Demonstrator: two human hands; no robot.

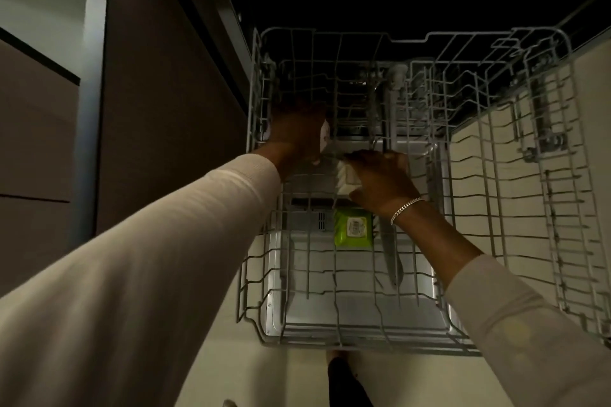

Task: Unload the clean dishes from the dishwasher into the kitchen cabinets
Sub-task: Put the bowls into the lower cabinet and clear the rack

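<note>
Dimly, wire rack point(496, 175) beside dark cabinets point(158, 92)

Pulled-out dishwasher rack point(496, 175): left hand point(297, 129) grips a white dish point(325, 139); right hand point(383, 178) grips a white ribbed piece point(347, 180); green packet point(353, 229) beneath.

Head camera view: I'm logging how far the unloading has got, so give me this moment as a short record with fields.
rack: wire dishwasher rack, pulled out, mostly bare
left hand: left hand inside the rack, closed on a white item, too dark to identify
right hand: right hand, fingers around a small white ribbed dish
other: green packet visible through the rack wires
lighting: dim
</note>
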